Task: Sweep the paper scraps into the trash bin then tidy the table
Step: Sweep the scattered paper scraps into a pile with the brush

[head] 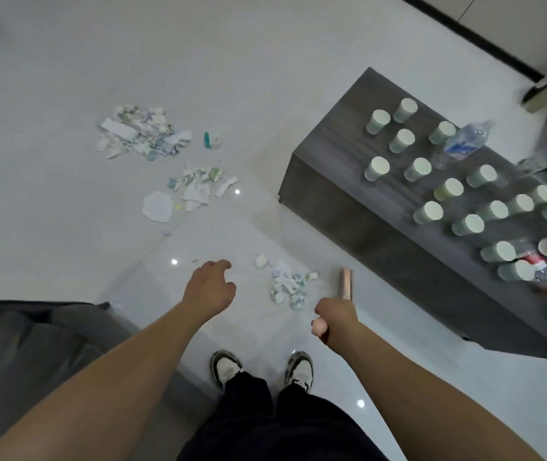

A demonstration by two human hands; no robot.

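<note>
Torn paper scraps lie on the pale tiled floor in three heaps: a large far pile (144, 133), a middle pile (195, 186) and a small near pile (290, 286) just ahead of my feet. My right hand (333, 319) grips a pinkish-brown handle (346, 282) that points away from me, its far end hidden. The near pile lies just left of that handle. My left hand (210, 287) hovers over the floor with loosely curled fingers and holds nothing. No trash bin is in view.
A dark grey low table (338, 181) stands at the right, covered with several upside-down paper cups (428, 211) and plastic bottles (465, 143). A grey sofa (26, 344) fills the lower left. A small teal object (207, 140) lies by the far pile.
</note>
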